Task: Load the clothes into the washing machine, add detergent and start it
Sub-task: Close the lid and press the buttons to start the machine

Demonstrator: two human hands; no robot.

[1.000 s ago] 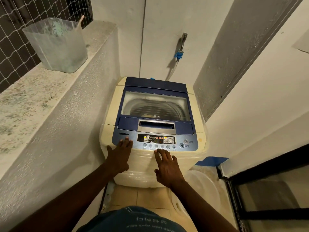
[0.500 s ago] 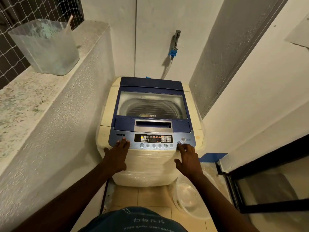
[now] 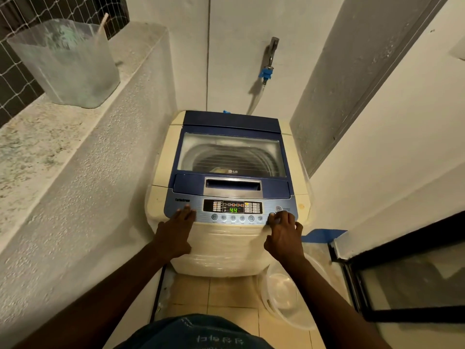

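A cream top-loading washing machine (image 3: 161, 172) with a blue lid stands in a narrow nook. Its glass lid (image 3: 232, 154) is down, and the drum shows through it with something pale inside. The control panel (image 3: 232, 210) has a lit display reading 44 in green. My left hand (image 3: 176, 233) rests flat on the panel's left end, fingers apart. My right hand (image 3: 283, 233) is at the panel's right end with a fingertip on a round button just below the power button, other fingers curled.
A frosted plastic tub (image 3: 68, 64) with a stick in it stands on the ledge at upper left. A tap with a blue connector (image 3: 268, 69) hangs on the back wall. A clear plastic basin (image 3: 284, 293) leans on the floor at the machine's right. A dark-framed door (image 3: 402, 273) is at lower right.
My right hand moved from the panel's middle to its right end and now presses a button there. The display now shows 44. My left hand has stayed put.
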